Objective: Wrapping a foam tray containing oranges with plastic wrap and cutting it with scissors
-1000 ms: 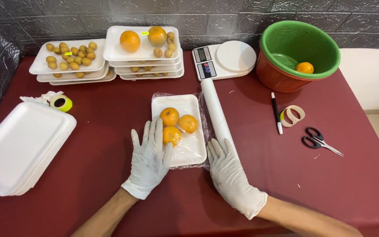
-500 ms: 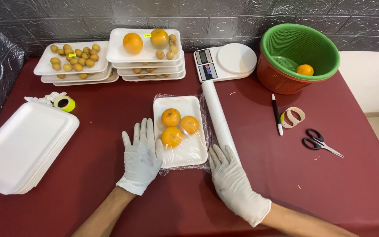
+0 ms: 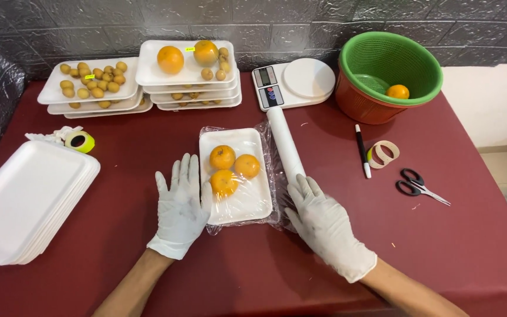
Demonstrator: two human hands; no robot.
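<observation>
Head view: tray [image 3: 247,205] of oranges [image 3: 234,167] lies between both hands; left hand [image 3: 182,205] fingers spread flat touching its edge, right hand [image 3: 324,223] flat beside the roll [image 3: 284,144], grasping nothing.

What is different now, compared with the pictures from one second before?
Very little. The gloved left hand stays flat against the white foam tray of three oranges, and the gloved right hand stays at the near end of the cling film roll. Nothing was gripped or released; only the camera shifted slightly.

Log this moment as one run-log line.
left hand: flat beside foam tray | right hand: on wrap roll | tray: three oranges under film
</observation>
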